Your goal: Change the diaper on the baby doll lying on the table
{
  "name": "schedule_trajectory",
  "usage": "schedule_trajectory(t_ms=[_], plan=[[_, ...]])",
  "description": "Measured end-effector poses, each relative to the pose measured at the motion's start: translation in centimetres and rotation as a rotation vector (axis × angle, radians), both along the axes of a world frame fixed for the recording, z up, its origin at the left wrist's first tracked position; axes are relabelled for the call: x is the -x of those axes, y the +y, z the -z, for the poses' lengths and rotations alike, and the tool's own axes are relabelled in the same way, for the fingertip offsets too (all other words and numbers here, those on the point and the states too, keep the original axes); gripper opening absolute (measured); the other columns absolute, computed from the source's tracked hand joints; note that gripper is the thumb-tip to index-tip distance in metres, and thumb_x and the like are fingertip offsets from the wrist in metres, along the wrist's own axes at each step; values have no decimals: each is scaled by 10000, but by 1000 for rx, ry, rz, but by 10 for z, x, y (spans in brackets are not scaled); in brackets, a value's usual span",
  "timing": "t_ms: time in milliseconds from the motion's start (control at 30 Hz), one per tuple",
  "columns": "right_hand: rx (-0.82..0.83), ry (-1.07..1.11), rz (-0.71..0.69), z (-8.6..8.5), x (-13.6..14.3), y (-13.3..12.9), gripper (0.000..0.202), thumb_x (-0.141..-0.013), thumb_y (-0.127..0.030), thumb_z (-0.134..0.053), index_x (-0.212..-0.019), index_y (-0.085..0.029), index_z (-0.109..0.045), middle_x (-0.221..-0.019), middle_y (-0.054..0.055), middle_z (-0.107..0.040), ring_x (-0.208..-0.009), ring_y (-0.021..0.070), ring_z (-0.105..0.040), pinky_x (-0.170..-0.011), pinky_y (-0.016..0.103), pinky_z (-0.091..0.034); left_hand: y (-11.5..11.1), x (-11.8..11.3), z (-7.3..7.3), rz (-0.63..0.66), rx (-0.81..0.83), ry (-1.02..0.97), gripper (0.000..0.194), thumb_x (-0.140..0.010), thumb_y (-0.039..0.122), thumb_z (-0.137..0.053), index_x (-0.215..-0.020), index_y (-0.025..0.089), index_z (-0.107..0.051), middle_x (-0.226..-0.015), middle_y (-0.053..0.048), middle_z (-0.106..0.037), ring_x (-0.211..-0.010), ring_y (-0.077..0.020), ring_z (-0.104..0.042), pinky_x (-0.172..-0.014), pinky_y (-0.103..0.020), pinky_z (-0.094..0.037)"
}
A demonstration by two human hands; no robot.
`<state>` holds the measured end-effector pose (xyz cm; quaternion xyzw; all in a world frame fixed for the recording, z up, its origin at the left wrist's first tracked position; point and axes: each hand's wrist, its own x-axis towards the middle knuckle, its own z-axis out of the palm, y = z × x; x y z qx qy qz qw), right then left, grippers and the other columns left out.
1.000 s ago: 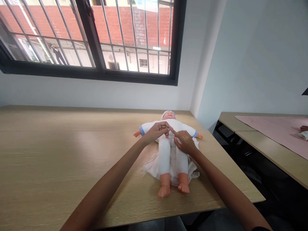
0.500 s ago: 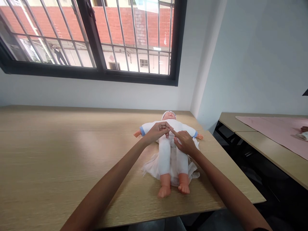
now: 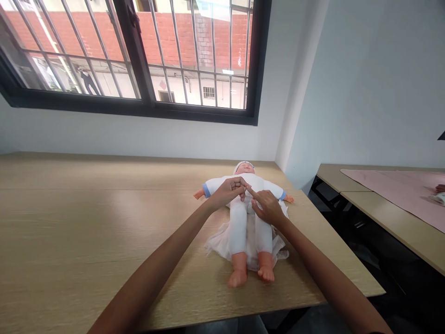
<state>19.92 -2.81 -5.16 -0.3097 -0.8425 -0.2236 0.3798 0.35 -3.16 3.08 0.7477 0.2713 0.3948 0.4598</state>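
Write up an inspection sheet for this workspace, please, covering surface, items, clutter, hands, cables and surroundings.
Surface: light wood-grain tabletop, no spill seen.
Items at the hands: baby doll in white clothing with blue cuffs, on its back, bare feet toward the camera.
Clutter: crumpled sheer white fabric around and between the doll's legs.
Hands: left hand and right hand over the doll's middle, fingertips meeting; whether they grip anything small cannot be told.
Cables: nothing seen.
Surroundings: dark-framed barred window beyond the tabletop; second wooden table with a flat pink mat at right.
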Motion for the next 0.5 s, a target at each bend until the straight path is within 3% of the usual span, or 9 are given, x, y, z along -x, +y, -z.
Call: schedule_trajectory(t_ms=[400,500], plan=[[-12,-7,11,4,-1,2,606,-894,-119,-430,-1475,-203,-276,-739,20,-573,-710,208,-521,-716,360,-436,-1,-1,0,36,1,-30,53,-788,212,-568,-772,161,-573,-594,36,-566,-571,-95,-543,-631,-247,-418],[-22,-1,-16,4,0,2,597,-893,-107,-421,-1466,-218,-296,-729,11,-570,-698,204,-516,-710,358,-436,-1,-2,-1,-8,-10,7,74,-782,200,-538,-723,167,-569,-552,37,-553,-564,-99,-535,-624,-244,-406]])
